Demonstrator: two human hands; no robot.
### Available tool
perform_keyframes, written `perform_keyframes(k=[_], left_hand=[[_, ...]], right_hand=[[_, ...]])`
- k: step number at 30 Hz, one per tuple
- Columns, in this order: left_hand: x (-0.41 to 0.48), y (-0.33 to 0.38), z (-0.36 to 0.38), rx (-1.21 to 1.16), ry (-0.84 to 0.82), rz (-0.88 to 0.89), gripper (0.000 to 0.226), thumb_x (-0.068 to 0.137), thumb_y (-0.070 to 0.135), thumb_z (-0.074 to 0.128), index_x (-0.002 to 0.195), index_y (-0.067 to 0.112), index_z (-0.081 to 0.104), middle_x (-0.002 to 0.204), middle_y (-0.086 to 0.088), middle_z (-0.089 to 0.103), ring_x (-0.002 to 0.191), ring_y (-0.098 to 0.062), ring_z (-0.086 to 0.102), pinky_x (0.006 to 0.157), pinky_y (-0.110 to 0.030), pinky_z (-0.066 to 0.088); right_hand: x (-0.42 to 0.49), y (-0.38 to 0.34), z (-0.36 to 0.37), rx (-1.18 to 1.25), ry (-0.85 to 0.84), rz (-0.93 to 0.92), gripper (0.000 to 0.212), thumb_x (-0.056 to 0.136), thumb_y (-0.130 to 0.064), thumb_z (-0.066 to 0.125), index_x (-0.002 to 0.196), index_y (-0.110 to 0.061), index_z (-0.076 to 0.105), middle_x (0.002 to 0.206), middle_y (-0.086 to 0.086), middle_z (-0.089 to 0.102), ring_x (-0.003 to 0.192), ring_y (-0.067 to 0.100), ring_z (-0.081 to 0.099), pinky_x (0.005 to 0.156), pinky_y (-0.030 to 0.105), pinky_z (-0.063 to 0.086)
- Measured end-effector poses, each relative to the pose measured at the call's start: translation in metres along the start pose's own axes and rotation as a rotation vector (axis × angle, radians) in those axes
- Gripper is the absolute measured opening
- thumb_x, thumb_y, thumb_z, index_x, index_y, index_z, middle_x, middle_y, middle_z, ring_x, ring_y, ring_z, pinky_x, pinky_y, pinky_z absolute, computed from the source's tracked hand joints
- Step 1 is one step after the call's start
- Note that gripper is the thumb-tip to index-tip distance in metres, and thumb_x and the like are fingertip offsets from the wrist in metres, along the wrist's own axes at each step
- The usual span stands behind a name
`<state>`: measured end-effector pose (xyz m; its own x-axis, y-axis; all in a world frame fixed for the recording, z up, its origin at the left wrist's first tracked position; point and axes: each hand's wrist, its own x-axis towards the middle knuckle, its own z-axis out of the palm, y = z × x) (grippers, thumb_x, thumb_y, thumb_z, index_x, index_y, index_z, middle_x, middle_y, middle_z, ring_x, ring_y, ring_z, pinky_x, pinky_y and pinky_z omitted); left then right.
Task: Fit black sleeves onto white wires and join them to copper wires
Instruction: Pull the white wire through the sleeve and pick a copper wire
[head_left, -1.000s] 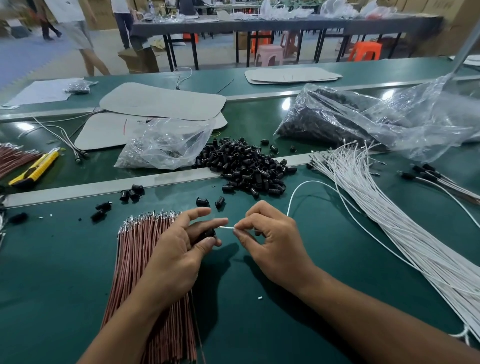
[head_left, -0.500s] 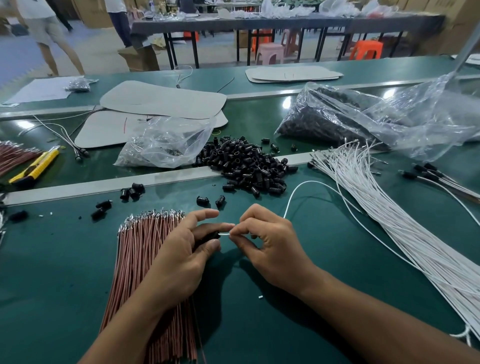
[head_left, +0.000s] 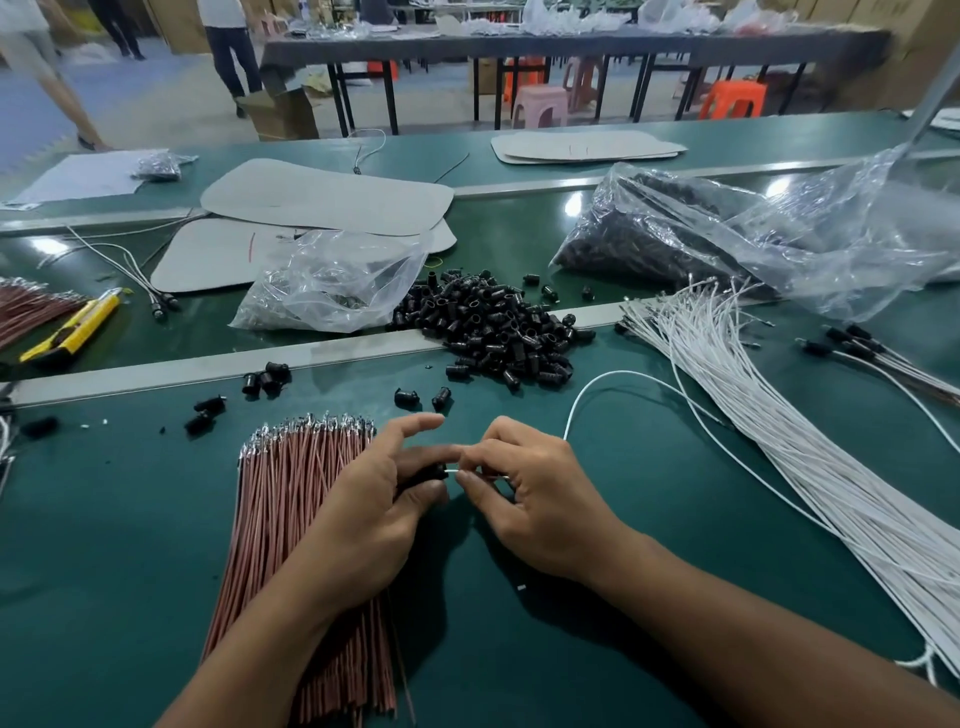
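Black sleeve (head_left: 427, 474) pinched in left hand (head_left: 363, 512); right hand (head_left: 540, 499) fingers pinch white wire (head_left: 587, 395), tip maybe touching sleeve.

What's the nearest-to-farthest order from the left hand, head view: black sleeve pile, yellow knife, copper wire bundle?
From the left hand:
1. copper wire bundle, right under it.
2. black sleeve pile, ahead, slightly right.
3. yellow knife, far left.

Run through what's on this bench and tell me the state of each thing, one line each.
Left hand: pinching black sleeve.
Right hand: pinching white wire, tip at the sleeve.
Copper wires: bundled, lying flat.
Sleeve pile: loose heap.
White wire bundle: fanned out, lying loose.
Utility knife: lying flat, blade not discernible.
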<state>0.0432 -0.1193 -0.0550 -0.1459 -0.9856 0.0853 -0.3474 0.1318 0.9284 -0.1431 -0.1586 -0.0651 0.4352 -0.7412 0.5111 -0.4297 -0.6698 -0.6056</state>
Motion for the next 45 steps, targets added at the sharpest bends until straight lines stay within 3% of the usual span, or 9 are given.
perform_keyframes(k=[3, 6, 9, 13, 23, 32, 38, 42, 45], left_hand=[[0.001, 0.000, 0.000, -0.122, 0.053, -0.069, 0.048, 0.085, -0.001, 0.068, 0.115, 0.033, 0.052, 0.107, -0.001, 0.065, 0.094, -0.029, 0.070, 0.082, -0.047, 0.060], [0.000, -0.002, -0.001, -0.098, 0.045, -0.084, 0.027, 0.077, 0.017, 0.073, 0.103, 0.019, 0.064, 0.097, -0.006, 0.073, 0.093, -0.019, 0.073, 0.085, -0.038, 0.060], [0.000, -0.002, 0.001, -0.075, 0.057, -0.084, 0.017, 0.084, 0.006, 0.072, 0.098, 0.016, 0.069, 0.089, 0.000, 0.077, 0.087, -0.016, 0.075, 0.083, -0.033, 0.060], [0.001, -0.003, 0.001, -0.076, 0.063, -0.089, 0.016, 0.087, 0.004, 0.070, 0.097, 0.016, 0.071, 0.086, -0.002, 0.077, 0.082, -0.019, 0.075, 0.075, -0.037, 0.062], [0.000, 0.000, 0.001, -0.131, 0.077, -0.091, 0.018, 0.087, 0.003, 0.070, 0.095, 0.018, 0.076, 0.083, -0.005, 0.077, 0.079, -0.018, 0.075, 0.068, -0.021, 0.058], [-0.001, 0.005, 0.004, -0.111, 0.103, -0.113, 0.020, 0.089, 0.004, 0.069, 0.092, 0.021, 0.078, 0.077, -0.005, 0.076, 0.071, -0.020, 0.072, 0.064, -0.026, 0.060], [-0.001, 0.007, 0.004, -0.070, 0.104, -0.089, 0.020, 0.088, 0.001, 0.068, 0.094, 0.017, 0.078, 0.079, -0.002, 0.077, 0.073, -0.016, 0.073, 0.068, -0.023, 0.060], [-0.001, 0.008, 0.004, -0.125, 0.135, -0.107, 0.021, 0.086, 0.002, 0.070, 0.094, 0.020, 0.078, 0.082, 0.000, 0.077, 0.076, -0.016, 0.074, 0.066, -0.019, 0.057], [0.000, 0.007, 0.004, -0.147, 0.145, -0.124, 0.021, 0.086, 0.003, 0.071, 0.094, 0.021, 0.077, 0.082, -0.001, 0.077, 0.076, -0.015, 0.075, 0.066, -0.018, 0.057]], right_hand=[[0.001, 0.000, -0.001, -0.023, 0.009, -0.003, 0.007, 0.090, -0.014, 0.070, 0.086, -0.009, 0.072, 0.080, -0.002, 0.054, 0.071, 0.012, 0.053, 0.065, 0.028, 0.047], [0.001, 0.000, -0.002, -0.026, 0.020, 0.002, 0.005, 0.088, -0.012, 0.072, 0.086, -0.008, 0.073, 0.080, -0.001, 0.055, 0.071, 0.011, 0.054, 0.066, 0.022, 0.045], [0.001, 0.000, -0.002, -0.015, 0.023, -0.008, 0.004, 0.088, -0.010, 0.073, 0.085, -0.008, 0.074, 0.079, -0.002, 0.056, 0.070, 0.009, 0.053, 0.067, 0.017, 0.043], [0.001, 0.000, -0.001, -0.007, 0.008, -0.020, 0.004, 0.088, -0.010, 0.073, 0.084, -0.009, 0.074, 0.078, -0.003, 0.056, 0.069, 0.008, 0.053, 0.065, 0.016, 0.043], [0.002, -0.001, -0.004, 0.030, -0.030, 0.061, 0.005, 0.090, -0.013, 0.071, 0.087, -0.010, 0.075, 0.079, -0.002, 0.059, 0.071, 0.009, 0.055, 0.068, 0.018, 0.044], [0.002, 0.000, -0.004, 0.090, -0.023, 0.067, 0.005, 0.087, -0.009, 0.076, 0.083, -0.009, 0.078, 0.073, -0.012, 0.057, 0.065, 0.000, 0.055, 0.064, 0.009, 0.039], [0.003, 0.000, -0.004, 0.097, -0.034, 0.082, 0.004, 0.087, -0.009, 0.076, 0.084, -0.008, 0.079, 0.073, -0.008, 0.061, 0.064, 0.003, 0.056, 0.063, 0.013, 0.041], [0.003, -0.002, -0.007, 0.084, -0.073, 0.108, 0.006, 0.090, -0.016, 0.074, 0.092, -0.012, 0.078, 0.079, -0.003, 0.063, 0.071, 0.008, 0.058, 0.067, 0.022, 0.047], [0.004, -0.002, -0.008, 0.075, -0.048, 0.123, 0.006, 0.090, -0.015, 0.073, 0.087, -0.010, 0.075, 0.079, -0.002, 0.062, 0.071, 0.009, 0.056, 0.068, 0.023, 0.046]])
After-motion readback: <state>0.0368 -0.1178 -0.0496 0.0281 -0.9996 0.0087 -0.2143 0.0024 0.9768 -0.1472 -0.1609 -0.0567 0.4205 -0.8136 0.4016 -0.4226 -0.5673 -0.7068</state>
